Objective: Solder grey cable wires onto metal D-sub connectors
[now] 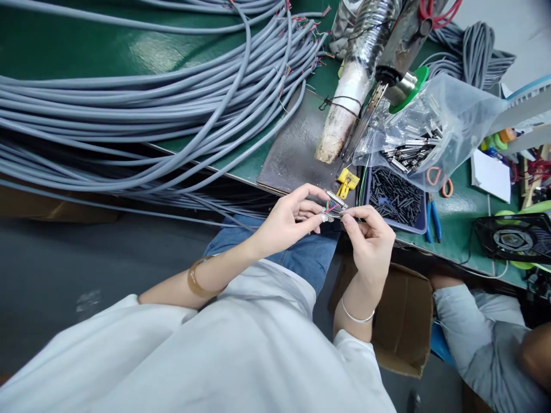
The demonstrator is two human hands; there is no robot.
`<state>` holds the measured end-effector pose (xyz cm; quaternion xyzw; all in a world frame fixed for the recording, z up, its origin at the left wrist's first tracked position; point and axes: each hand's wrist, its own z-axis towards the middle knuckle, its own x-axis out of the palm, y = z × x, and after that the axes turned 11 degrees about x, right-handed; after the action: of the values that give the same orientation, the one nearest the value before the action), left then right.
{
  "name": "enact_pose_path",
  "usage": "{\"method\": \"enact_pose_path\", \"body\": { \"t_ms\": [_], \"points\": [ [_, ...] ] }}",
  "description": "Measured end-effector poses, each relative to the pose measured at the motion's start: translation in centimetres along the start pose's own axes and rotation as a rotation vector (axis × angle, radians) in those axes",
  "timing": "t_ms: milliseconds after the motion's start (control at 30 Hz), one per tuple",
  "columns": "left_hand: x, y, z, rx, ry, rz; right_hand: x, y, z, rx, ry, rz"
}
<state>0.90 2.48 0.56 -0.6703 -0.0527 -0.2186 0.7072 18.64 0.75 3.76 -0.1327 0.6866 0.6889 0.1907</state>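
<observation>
My left hand (289, 219) is closed around a small metal multi-pin connector (336, 199), which sticks out past the fingertips. Short coloured wires (330, 207), red, green and blue among them, show at the connector between my hands. Thumb and forefinger of my right hand (369, 234) are pinched together at the connector's right side. What lies in that pinch is too small and covered to name. Just beyond the connector, a yellow wire stripper (346, 182) lies on a dark board (286, 155) at the table's front edge.
Many grey cables (163, 115) with bared ends cover the left. A soldering iron (365, 120) hangs beside a foil duct (372, 34). To the right are a bin of black sleeves (396, 198), a bag of connectors (415, 150), blue-handled pliers (433, 221), a fan (514, 238) and a co-worker's sleeve (460, 327).
</observation>
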Motion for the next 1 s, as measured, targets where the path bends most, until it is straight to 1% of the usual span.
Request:
{"method": "enact_pose_path", "body": {
  "t_ms": [100,200,300,367,500,633,700,833,900,933,1000],
  "points": [
    [-0.2,0.3,-0.1,0.042,0.001,0.074,-0.1,0.2,-0.3,-0.028,0.016,-0.064],
    [-0.5,0.4,-0.4,0.099,-0.004,0.203,0.0,0.5,-0.6,-0.075,0.008,-0.146],
    [-0.6,0.5,-0.6,0.130,0.015,0.293,0.2,0.7,-0.8,-0.115,-0.031,-0.205],
    [-0.7,0.5,-0.6,0.129,0.025,0.301,0.4,0.7,-1.0,-0.130,-0.070,-0.220],
    [-0.7,0.6,-0.5,0.108,0.017,0.285,0.8,0.5,-1.1,-0.115,-0.080,-0.208],
    [-0.5,0.6,-0.7,0.113,0.048,0.277,1.5,0.0,-1.1,-0.144,-0.186,-0.227],
    [-0.3,0.6,-0.9,0.120,0.063,0.269,1.9,-0.3,-0.9,-0.185,-0.175,-0.290],
    [-0.3,0.3,-0.9,0.090,0.108,0.209,2.4,-1.1,-0.6,-0.231,-0.090,-0.442],
    [-0.6,0.2,-0.8,0.073,0.119,0.157,2.1,-1.2,-0.6,-0.221,-0.087,-0.405],
    [-0.7,0.1,-0.8,0.067,0.122,0.125,1.9,-1.1,-0.7,-0.210,-0.108,-0.336],
    [-1.1,0.0,-0.6,0.057,0.118,0.050,1.4,-0.8,-0.9,-0.199,-0.214,-0.126]
  ]
}}
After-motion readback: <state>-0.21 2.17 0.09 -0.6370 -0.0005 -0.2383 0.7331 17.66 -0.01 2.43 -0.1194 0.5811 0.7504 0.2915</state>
